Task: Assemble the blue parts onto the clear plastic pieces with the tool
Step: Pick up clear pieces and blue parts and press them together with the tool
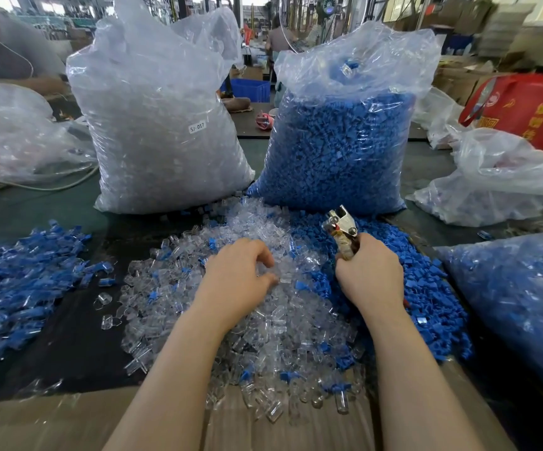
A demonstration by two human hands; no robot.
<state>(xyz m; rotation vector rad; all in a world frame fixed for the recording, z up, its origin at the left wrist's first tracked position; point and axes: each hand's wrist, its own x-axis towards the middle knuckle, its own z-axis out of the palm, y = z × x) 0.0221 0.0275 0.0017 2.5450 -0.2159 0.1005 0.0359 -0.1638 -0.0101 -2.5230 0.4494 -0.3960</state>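
Left hand [241, 275] pinching into clear pieces [263, 320] — grip apparently closing on one, blurred. Right hand [369, 278] fisted around tool [341, 229], nose up, ready beside blue parts [426, 288].

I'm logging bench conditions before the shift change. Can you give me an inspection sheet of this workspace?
Surface: dark green table, cardboard sheet along the near edge.
Job's things: loose clear pieces heaped in the centre; loose blue parts to their right; metal tool; assembled pile at left.
Clutter: upright clear-piece bag labelled SJ-017, blue-part bag, smaller bags either side.
Grippers: left hand pinching a clear piece in the heap; right hand gripping the tool.
Cables: pale cord at far left.
Surroundings: factory floor, red bag, blue crate.
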